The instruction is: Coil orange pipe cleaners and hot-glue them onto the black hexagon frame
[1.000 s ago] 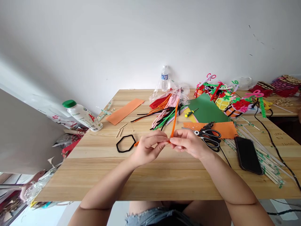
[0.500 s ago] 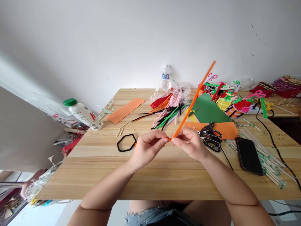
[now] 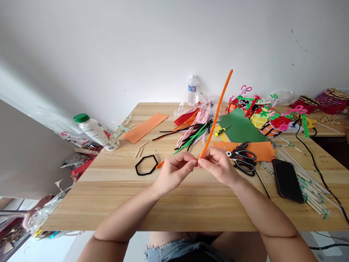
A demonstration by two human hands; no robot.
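An orange pipe cleaner [image 3: 218,113] rises from between my fingertips, its long free end pointing up and slightly right. My left hand [image 3: 176,169] pinches its lower end, where a small bit of orange shows. Close against it, my right hand [image 3: 218,167] also pinches the pipe cleaner between thumb and fingers. The fingertips hide how the lower end is bent. Just left of my left hand lies a coiled orange piece [image 3: 160,165], partly covered by that hand. Beside it rests a black pipe cleaner hexagon [image 3: 136,171].
Behind my hands lie bundled pipe cleaners [image 3: 188,123], a yellow screwdriver [image 3: 220,131] and green paper [image 3: 242,125]. Scissors [image 3: 244,165], a phone [image 3: 288,180] and wrapped sticks [image 3: 317,198] lie right. A white bottle [image 3: 96,133] leans at left; finished crafts [image 3: 275,125] stand back right.
The pipe cleaner's free end has swung left and stands more upright. My left hand has shifted slightly right, showing more of the coiled orange piece. Both hands keep their pinch.
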